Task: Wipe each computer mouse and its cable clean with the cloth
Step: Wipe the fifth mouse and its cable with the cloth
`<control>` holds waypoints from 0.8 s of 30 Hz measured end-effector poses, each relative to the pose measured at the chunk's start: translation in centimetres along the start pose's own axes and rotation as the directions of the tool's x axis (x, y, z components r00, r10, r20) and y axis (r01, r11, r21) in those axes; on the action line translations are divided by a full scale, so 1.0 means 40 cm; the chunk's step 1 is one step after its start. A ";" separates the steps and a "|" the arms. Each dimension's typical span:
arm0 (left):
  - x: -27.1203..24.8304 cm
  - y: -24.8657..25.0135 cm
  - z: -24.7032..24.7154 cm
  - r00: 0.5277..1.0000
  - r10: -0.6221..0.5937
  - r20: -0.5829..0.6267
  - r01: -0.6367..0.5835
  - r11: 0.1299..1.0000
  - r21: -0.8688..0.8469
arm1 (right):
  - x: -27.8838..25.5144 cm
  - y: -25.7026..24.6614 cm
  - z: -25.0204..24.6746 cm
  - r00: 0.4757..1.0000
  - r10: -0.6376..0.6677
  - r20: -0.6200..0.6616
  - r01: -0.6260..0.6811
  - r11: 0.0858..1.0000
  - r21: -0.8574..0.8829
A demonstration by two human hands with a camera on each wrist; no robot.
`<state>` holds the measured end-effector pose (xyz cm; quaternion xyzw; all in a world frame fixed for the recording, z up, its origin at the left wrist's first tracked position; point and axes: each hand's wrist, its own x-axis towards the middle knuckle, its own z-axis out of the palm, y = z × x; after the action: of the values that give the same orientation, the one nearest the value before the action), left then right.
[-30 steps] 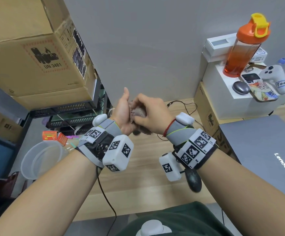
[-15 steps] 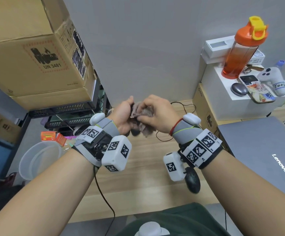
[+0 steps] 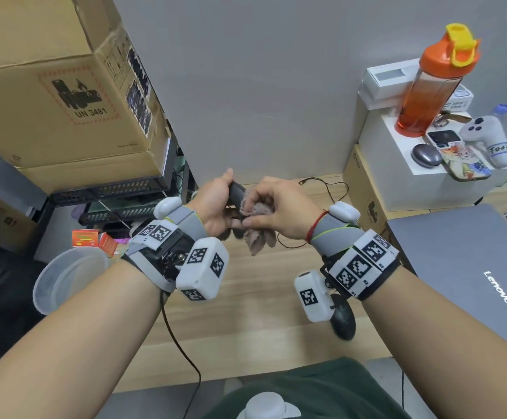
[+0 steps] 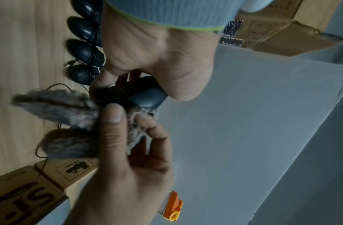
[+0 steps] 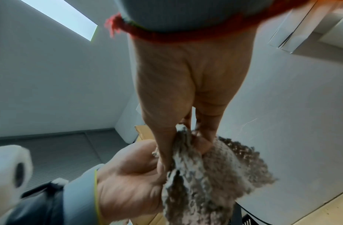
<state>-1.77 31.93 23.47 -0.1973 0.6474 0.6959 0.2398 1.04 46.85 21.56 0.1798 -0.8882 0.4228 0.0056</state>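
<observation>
L hand (image 3: pixel 215 204) is clenched round a smooth, glossy black oval mouse (image 3: pixel 236 191), held in the air above the desk's (image 3: pixel 246 297) far edge, near the wall. R hand (image 3: pixel 279 213) pinches a fuzzy, nubbly grey-brown cloth (image 3: pixel 259 234) w/ thumb and fingertips, touching the mouse's side; loose end hangs down. Vs 0.5 s ago: mouse body is now exposed above the cloth, which has slipped lower. More black mice (image 4: pixel 84 50) w/ thin cables lie in a row on the pale wood-grain desk; another (image 3: pixel 341 320) sits toward the near edge under the R wrist. Grey matte laptop (image 3: pixel 464 267) at the right edge, cardboard boxes (image 3: pixel 49 95) left, grey wall behind.
</observation>
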 end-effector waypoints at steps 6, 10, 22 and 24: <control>-0.001 -0.017 0.019 0.990 -0.044 0.133 0.037 0.998 0.051 | 0.044 -0.009 0.004 0.967 0.082 -0.241 -0.083 0.997 0.008; 0.026 -0.003 -0.014 0.999 -0.045 0.016 0.045 0.999 0.007 | 0.012 -0.001 -0.003 0.997 0.054 0.059 -0.053 0.998 -0.025; 0.039 -0.026 0.006 0.996 -0.037 0.086 0.032 0.998 0.052 | 0.041 0.002 0.014 0.967 0.199 -0.159 -0.207 0.978 -0.037; 0.045 -0.022 -0.005 0.999 -0.024 0.021 0.022 0.998 0.054 | 0.029 0.005 0.007 0.969 0.238 -0.067 -0.244 0.965 -0.093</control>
<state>-2.69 31.93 21.69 -0.1907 0.6608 0.6777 0.2601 -0.07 46.39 21.40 0.0581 -0.9231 0.3799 -0.0123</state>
